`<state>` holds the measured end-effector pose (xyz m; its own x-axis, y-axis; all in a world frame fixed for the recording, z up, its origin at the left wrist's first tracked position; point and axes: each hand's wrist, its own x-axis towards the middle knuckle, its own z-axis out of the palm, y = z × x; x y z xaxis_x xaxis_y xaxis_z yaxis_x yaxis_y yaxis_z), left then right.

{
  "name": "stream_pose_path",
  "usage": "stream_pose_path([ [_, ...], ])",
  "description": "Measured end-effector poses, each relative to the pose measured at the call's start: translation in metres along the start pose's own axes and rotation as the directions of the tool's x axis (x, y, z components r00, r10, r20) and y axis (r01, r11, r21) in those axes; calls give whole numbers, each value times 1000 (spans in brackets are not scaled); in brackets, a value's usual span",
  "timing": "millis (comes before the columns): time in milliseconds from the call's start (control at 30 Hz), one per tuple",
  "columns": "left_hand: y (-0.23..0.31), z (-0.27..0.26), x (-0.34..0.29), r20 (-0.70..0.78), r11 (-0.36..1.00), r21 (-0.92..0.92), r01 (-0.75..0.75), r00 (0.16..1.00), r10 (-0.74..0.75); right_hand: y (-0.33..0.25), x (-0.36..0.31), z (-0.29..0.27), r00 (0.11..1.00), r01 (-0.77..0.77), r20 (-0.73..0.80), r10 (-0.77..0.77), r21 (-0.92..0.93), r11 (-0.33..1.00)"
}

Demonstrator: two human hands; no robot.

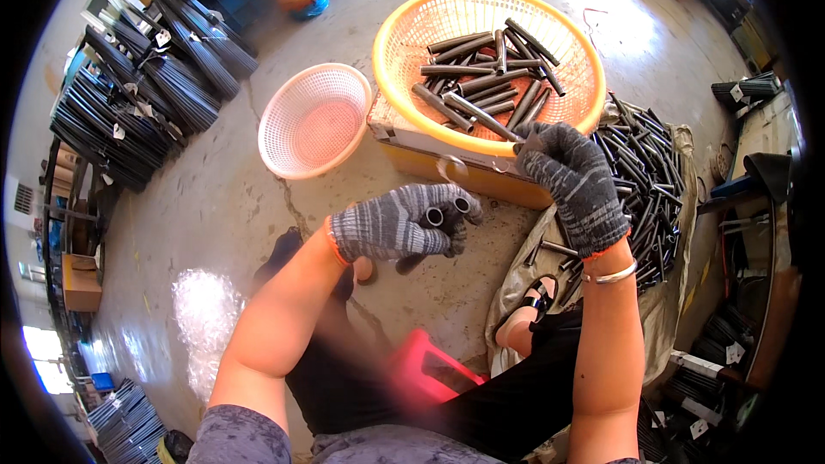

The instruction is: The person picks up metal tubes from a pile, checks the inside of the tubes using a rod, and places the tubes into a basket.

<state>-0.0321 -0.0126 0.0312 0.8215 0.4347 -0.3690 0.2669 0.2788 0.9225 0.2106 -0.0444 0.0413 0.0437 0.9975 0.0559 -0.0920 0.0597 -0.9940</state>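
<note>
My left hand (400, 222), in a grey striped knit glove, is closed around two short dark metal tubes (435, 217) whose round open ends face me. My right hand (571, 180), gloved alike, is closed at the near rim of an orange plastic basket (391, 77). Its fingertips meet the near end of a metal tube (481, 116) that reaches into the basket; the grip itself is partly hidden. Several more dark tubes (490, 82) lie loosely in the basket. Between my hands shows a thin pale ring shape (452, 170), blurred.
The basket rests on a cardboard box (412, 159). A smaller pinkish basket (316, 120) is left of it. Right of it, many tubes (640, 180) are heaped on a sheet (528, 266). A red stool (421, 365), clear plastic wrap (206, 326) and rod bundles (146, 86) stand around.
</note>
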Motion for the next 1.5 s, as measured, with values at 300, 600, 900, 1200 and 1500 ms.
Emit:
stream_pose_path([
  [300, 17, 6, -5, -26, 977, 208, 48, 999, -44, -7, -14, 14, 793, 370, 565, -227, -152, 916],
  [600, 28, 3, -10, 42, 931, 249, 266, 958, -284, -2, -19, 34, 767, 418, 613, -190, -252, 872],
  [900, 16, -1, -12, -78, 997, 47, -57, 995, 60, 8, -24, 29, 933, 136, 358, -30, -276, 951],
  [1200, 10, -2, -10, -141, 921, -282, -267, 962, 236, 10, -14, 26, 955, -8, 282, 97, -299, 954],
  [1500, 9, -5, -10, -303, 906, -315, -283, 935, 187, 5, -6, 11, 995, 15, 94, 26, -415, 910],
])
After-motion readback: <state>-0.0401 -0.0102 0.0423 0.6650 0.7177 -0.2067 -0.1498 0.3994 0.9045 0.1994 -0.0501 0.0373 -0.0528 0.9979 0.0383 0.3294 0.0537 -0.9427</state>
